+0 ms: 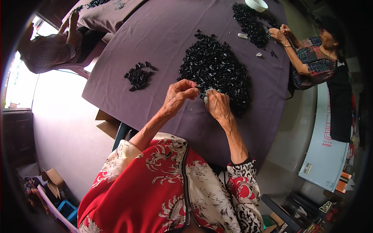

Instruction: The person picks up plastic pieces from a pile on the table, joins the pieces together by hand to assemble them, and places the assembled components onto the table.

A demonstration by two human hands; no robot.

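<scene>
From my feed, the left hand (179, 95) and the right hand (217, 104) met at the near edge of the big heap of small black parts (215, 70), which spread away to the far side of both hands on the purple-covered desk (163, 35). The left hand's fingers were curled and pinched shut on a tiny piece at their tips; I could not tell which way that piece pointed or how its long axis ran, as it was too small. The right hand lay knuckles-up, its fingertips closed on a small pale piece (206, 98) just beside the left fingertips. Both forearms rose from the lower edge, angling inward toward each other. A smaller clump of black parts (138, 76) sat well apart to the left. On the far right, another person's hands (280, 33) worked beside a second heap (251, 23), with a white bowl (256, 4) beyond it.
</scene>
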